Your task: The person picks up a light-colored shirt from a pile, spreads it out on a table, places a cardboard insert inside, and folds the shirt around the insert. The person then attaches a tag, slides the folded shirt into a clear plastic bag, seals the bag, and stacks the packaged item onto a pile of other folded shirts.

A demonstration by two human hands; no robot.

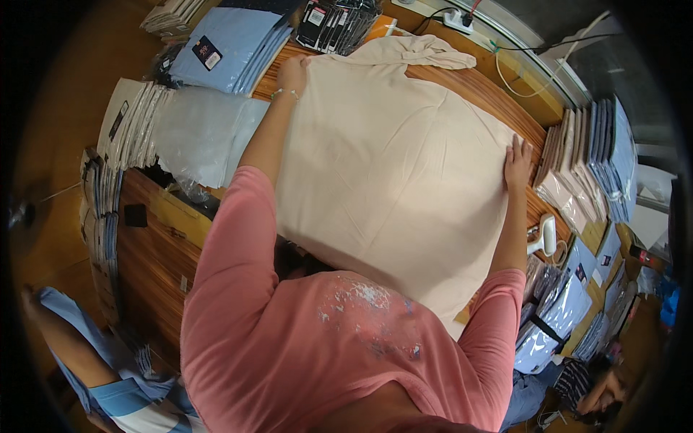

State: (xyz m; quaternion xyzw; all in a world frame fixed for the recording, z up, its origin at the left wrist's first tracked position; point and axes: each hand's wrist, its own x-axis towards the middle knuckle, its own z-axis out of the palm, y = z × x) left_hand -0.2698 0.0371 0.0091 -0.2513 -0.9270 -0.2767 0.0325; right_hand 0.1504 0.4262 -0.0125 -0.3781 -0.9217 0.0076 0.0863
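Observation:
A large beige garment (390, 166), seemingly a shirt, lies spread over the wooden table in front of me. Its near edge hangs down close to my body, and a bunched, sleeve-like part rests at the far side. At the far left corner, my left hand (292, 74) is closed on the cloth's edge. Over on the right edge, my right hand (518, 164) grips the cloth with its fingers bent at the border; its thumb is hard to see. Shallow creases run across the middle of the fabric.
Bagged blue shirts (227, 47) and clear plastic bags (206, 130) lie to the left. Stacks of packed shirts (570, 166) stand at right, near a white handheld device (546, 234). Cables and a power strip (456, 22) sit at the back. Other people (76, 346) are at both lower sides.

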